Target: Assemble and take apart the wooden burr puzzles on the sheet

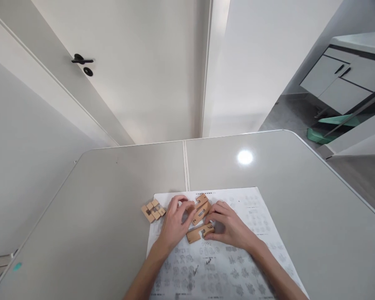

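Note:
Three notched wooden burr puzzle pieces with numbers on them lie between my hands on a printed paper sheet (237, 275). My left hand (175, 221) has its thumb and fingers curled at the left ends of the upper piece (202, 201) and the middle piece (201, 213), which carries a 2. My right hand (229, 225) pinches the right end of the lower piece (193, 236), marked 3, with its index finger close to the middle one. Left of my left hand sits a cluster of more wooden pieces (150, 211), partly over the sheet's edge.
The sheet lies on a light grey table (112, 200) with a seam (185, 162) down its middle and a bright light reflection. A white door with a black handle (83, 61) stands beyond the far edge. White cabinets (343, 75) are at the right.

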Demonstrator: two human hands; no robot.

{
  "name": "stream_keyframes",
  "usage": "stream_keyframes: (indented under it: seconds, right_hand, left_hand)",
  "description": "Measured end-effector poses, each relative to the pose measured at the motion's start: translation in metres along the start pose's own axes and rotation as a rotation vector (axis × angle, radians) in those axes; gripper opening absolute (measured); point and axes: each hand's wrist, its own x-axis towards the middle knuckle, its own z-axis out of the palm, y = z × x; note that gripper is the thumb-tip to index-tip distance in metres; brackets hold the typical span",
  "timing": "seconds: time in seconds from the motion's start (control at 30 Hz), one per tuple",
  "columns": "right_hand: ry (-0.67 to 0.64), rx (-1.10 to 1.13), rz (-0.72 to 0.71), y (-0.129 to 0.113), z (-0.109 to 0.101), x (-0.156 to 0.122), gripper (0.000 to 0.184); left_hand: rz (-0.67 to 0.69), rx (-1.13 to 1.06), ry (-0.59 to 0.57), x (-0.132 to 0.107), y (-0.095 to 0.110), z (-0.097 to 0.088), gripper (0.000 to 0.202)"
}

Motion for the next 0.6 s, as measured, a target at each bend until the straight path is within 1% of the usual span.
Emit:
stream_keyframes:
  seconds: [0.13,0.23,0.3,0.43,0.6]
  right_hand:
    - [-0.021,0.006,0.005,-0.0015,-0.002,0.0005,0.031]
    - [-0.021,0.015,0.006,-0.0012,-0.0024,0.0006,0.033]
    - [-0.027,0.013,0.005,-0.0006,-0.0025,0.0007,0.035]
    - [-0.044,-0.01,-0.007,-0.0001,-0.0029,0.0012,0.034]
    - [-0.056,0.005,0.001,-0.0012,-0.0039,0.001,0.033]
  left_hand:
    - [0.074,0.029,-0.008,-0.0003,0.0017,-0.0006,0.006]
    - [0.112,0.077,-0.031,0.0005,0.0024,-0.0003,0.018]
    - [0.127,0.094,-0.035,0.0014,0.003,-0.0001,0.023]
    - [0.15,0.104,-0.027,0.0028,0.0045,0.0,0.022]
    - [0.147,0.117,-0.014,0.0027,0.0057,-0.0002,0.02]
